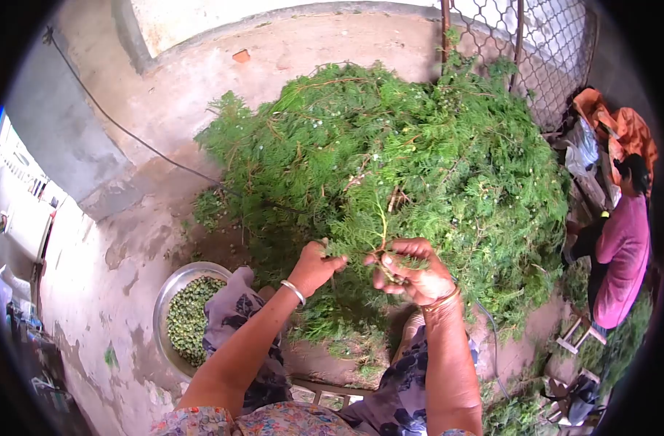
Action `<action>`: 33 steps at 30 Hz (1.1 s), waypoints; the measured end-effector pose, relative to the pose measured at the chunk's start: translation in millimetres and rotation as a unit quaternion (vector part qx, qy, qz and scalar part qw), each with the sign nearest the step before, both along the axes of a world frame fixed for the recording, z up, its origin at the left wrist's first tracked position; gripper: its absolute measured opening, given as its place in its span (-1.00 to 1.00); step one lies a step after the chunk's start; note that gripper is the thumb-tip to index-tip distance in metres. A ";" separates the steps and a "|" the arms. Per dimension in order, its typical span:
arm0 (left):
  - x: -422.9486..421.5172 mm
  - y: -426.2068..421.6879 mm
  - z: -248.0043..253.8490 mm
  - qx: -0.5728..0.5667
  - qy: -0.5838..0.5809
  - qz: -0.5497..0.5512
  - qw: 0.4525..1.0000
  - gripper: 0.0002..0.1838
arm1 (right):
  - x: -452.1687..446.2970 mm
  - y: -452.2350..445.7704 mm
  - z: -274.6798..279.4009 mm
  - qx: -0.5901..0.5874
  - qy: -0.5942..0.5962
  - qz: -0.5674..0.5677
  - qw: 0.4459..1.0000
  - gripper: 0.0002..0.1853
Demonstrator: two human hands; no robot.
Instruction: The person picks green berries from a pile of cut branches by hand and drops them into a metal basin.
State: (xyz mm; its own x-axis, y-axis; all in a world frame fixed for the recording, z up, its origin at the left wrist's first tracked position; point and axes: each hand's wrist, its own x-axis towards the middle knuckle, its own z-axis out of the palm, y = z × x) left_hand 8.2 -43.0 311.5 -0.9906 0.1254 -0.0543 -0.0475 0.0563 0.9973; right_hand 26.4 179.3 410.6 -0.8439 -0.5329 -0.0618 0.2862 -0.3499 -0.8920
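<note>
My right hand is closed on the brown stem of a leafy evergreen sprig, whose green fronds point up and away from me. Just left of it, my left hand is closed beside the sprig's foliage, thumb toward the right hand. Whatever its fingers may pinch is too small to make out. Beyond both hands rises a large heap of cut evergreen branches, dotted with small pale cones. By my left knee a metal basin holds many small green cones.
A person in a pink top sits at the right beside the heap, near a small wooden stool. Wire-mesh fencing stands at the back right. A dark cable crosses the concrete floor on the left.
</note>
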 end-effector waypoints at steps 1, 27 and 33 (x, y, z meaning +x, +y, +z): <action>-2.1 4.3 -4.8 -0.018 -0.013 0.039 0.999 -0.85 | 1.2 2.0 0.7 -0.008 -0.003 0.011 1.000 -0.67; 181.5 0.6 79.5 0.327 -0.153 -0.163 0.919 -0.51 | 139.0 -53.3 -6.6 -0.148 -0.150 -0.290 0.933 -0.94; 196.8 -57.3 94.1 0.153 0.042 -0.031 0.987 -0.36 | 143.8 -50.0 -13.9 -0.054 -0.067 -0.349 0.933 -0.98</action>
